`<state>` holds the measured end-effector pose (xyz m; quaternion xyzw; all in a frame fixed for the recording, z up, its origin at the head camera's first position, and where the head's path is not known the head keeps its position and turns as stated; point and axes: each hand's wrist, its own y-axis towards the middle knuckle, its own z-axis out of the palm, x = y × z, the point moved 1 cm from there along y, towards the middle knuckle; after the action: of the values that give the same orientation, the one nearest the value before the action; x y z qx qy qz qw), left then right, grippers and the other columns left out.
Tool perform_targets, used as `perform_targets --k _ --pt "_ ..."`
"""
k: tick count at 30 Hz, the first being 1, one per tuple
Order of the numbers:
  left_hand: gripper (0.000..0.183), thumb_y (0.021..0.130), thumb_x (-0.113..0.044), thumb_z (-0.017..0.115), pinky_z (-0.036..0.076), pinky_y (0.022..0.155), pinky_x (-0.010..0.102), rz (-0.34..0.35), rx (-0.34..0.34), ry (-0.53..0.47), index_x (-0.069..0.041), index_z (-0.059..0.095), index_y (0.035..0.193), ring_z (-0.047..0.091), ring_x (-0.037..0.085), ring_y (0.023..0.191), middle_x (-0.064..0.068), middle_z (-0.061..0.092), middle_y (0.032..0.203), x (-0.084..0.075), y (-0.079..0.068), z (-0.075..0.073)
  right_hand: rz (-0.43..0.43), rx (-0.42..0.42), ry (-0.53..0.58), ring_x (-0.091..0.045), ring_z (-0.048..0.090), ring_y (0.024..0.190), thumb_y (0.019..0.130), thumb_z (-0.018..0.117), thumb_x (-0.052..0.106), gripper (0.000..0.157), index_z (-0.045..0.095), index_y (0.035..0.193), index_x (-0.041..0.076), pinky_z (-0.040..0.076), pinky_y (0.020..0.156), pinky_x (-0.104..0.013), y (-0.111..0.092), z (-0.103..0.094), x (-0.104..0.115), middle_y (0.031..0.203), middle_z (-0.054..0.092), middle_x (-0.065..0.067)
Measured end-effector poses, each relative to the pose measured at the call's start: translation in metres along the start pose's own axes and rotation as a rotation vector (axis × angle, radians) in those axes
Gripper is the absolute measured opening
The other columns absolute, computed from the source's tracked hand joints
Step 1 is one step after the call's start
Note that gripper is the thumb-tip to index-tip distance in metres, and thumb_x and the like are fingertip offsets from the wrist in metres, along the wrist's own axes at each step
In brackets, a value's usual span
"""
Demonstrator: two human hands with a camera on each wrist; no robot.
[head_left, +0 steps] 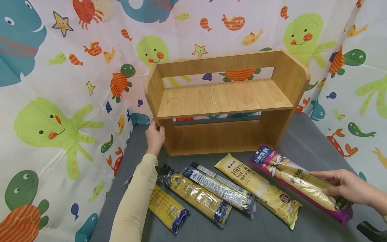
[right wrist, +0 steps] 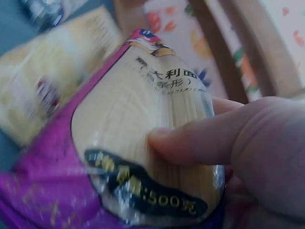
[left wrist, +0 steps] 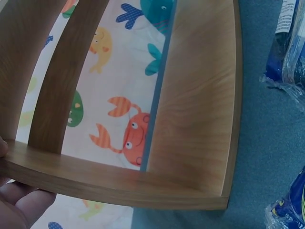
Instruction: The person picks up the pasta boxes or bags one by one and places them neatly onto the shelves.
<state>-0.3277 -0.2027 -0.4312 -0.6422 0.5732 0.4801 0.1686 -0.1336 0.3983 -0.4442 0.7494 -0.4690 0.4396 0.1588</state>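
Observation:
With my right hand (head_left: 343,186) I grip a purple pack of pasta (head_left: 299,178) near its lower end, thumb across the clear window. In the right wrist view, long pale strands show through the pack (right wrist: 143,114). My left hand (head_left: 155,137) holds the left side panel of a two-tier wooden shelf (head_left: 223,97); in the left wrist view its fingers (left wrist: 35,205) curl round the panel's edge. Left of the purple pack lies a pale yellow pasta pack (head_left: 260,190), its printed front facing up.
Several blue-and-yellow pasta packs (head_left: 198,196) lie side by side on the grey table (head_left: 272,228) in front of the shelf, one partly behind the left sleeve (head_left: 133,201). A curtain printed with sea animals (head_left: 99,27) hangs behind and at both sides.

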Motion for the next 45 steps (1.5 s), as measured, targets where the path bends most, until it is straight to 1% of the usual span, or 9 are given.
perform_targets --k 3,6,9,13,17,23,28,37,45 --pt "0.042 0.101 -0.011 0.052 0.055 0.098 0.057 0.006 -0.004 0.005 -0.002 0.052 0.142 0.068 0.044 0.118 0.024 0.064 0.137 0.001 0.001 -0.001 -0.059 -0.018 0.038 -0.019 0.024 0.045 0.096 0.058 -0.008 0.079 0.046 0.131 0.062 0.035 0.042 -0.03 0.011 -0.007 0.031 0.057 0.023 -0.014" --pt "0.037 0.1 -0.011 0.053 0.057 0.095 0.057 0.022 -0.02 0.018 0.0 0.056 0.135 0.07 0.043 0.114 0.025 0.067 0.131 0.002 0.001 -0.001 -0.12 -0.084 0.012 -0.019 0.025 0.045 0.095 0.06 -0.008 0.077 0.05 0.132 0.058 0.036 0.043 -0.03 0.027 -0.015 0.065 0.057 0.022 -0.012" --pt "0.035 0.099 -0.011 0.054 0.059 0.093 0.056 0.035 -0.026 0.027 0.0 0.058 0.131 0.071 0.043 0.11 0.026 0.069 0.127 0.004 0.001 -0.001 -0.133 -0.143 -0.002 -0.011 0.039 0.046 0.093 0.063 -0.007 0.072 0.053 0.132 0.053 0.043 0.047 -0.029 0.049 -0.021 0.102 0.053 0.038 -0.002" --pt "0.036 0.098 -0.01 0.054 0.059 0.091 0.056 0.046 -0.025 0.026 0.0 0.058 0.132 0.072 0.043 0.109 0.026 0.07 0.125 0.004 0.001 -0.001 -0.065 -0.184 0.05 -0.003 0.068 0.07 0.094 0.065 -0.003 0.062 0.051 0.15 0.02 0.056 0.06 -0.026 0.088 -0.023 0.154 0.081 0.075 0.012" --pt "0.037 0.099 -0.011 0.053 0.059 0.091 0.056 0.055 -0.029 0.013 0.0 0.057 0.134 0.072 0.042 0.109 0.026 0.07 0.125 0.003 0.001 0.0 0.01 -0.194 0.186 -0.001 0.069 0.081 0.093 0.066 -0.003 0.066 0.037 0.153 -0.008 0.059 0.069 -0.022 0.136 -0.014 0.199 0.093 0.074 0.019" --pt "0.042 0.1 -0.013 0.054 0.058 0.095 0.055 0.038 -0.019 0.026 -0.004 0.054 0.141 0.071 0.042 0.113 0.025 0.069 0.129 0.004 -0.004 0.003 0.125 -0.232 0.317 -0.003 0.065 0.078 0.094 0.067 0.002 0.067 0.04 0.155 0.003 0.056 0.071 -0.02 0.202 0.015 0.234 0.094 0.069 0.006" --pt "0.042 0.1 -0.013 0.054 0.058 0.094 0.056 0.06 -0.037 0.027 -0.005 0.054 0.141 0.071 0.041 0.112 0.024 0.069 0.129 0.004 -0.003 0.003 0.197 -0.259 0.38 -0.009 0.065 0.085 0.099 0.064 0.011 0.063 0.04 0.157 0.015 0.055 0.072 -0.023 0.247 0.029 0.257 0.116 0.066 -0.01" --pt "0.039 0.1 -0.012 0.054 0.059 0.093 0.055 0.051 -0.05 0.046 -0.002 0.056 0.138 0.071 0.041 0.112 0.025 0.069 0.128 0.002 0.001 -0.001 0.158 -0.168 0.447 -0.03 0.063 0.118 0.103 0.057 0.01 0.058 0.039 0.158 0.016 0.054 0.105 -0.045 0.299 0.048 0.288 0.138 0.06 -0.018" --pt "0.037 0.1 -0.01 0.057 0.061 0.088 0.055 0.049 -0.046 0.032 -0.002 0.057 0.136 0.073 0.041 0.106 0.025 0.07 0.126 0.002 0.0 0.0 0.123 -0.195 0.468 -0.03 0.063 0.122 0.102 0.061 0.013 0.058 0.041 0.156 0.016 0.052 0.109 -0.047 0.333 0.078 0.311 0.141 0.06 -0.015"
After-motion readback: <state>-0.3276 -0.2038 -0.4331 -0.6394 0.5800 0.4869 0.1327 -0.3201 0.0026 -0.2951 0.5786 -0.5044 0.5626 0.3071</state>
